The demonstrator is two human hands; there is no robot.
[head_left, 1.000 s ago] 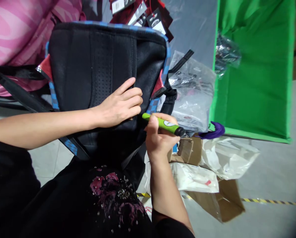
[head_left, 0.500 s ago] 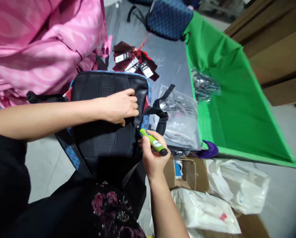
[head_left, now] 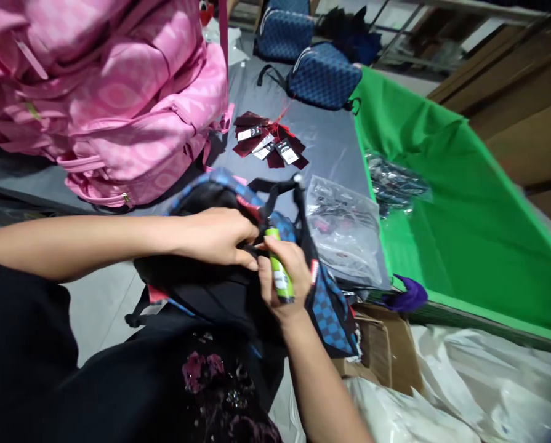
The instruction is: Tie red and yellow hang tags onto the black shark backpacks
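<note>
A black backpack (head_left: 210, 277) with blue checkered sides and red strap trim lies tilted across my lap. My left hand (head_left: 222, 237) is closed at its upper part, thumb and fingers pinched on the bag; what exactly lies between the fingertips is hidden. Close beside it, my right hand (head_left: 287, 274) grips a lime-green marker-like tube (head_left: 281, 274) with a white label and dark ends. The tube's upper end is near the strap and my left fingertips. A black shoulder strap (head_left: 298, 203) loops up behind the right hand.
Pink backpacks (head_left: 155, 123) are piled left on the grey table (head_left: 335, 144). Dark red tags (head_left: 270, 141), a clear plastic bag (head_left: 344, 227) and blue checkered backpacks (head_left: 324, 77) lie there too. To the right are a green fabric bin (head_left: 464, 203), a carton (head_left: 395, 351) and white plastic bags (head_left: 487, 375).
The backpack has turned and tilted on my lap, its checkered side now showing. My left hand went from resting on its back panel to pinching. The green tube stands more upright. My view shifted.
</note>
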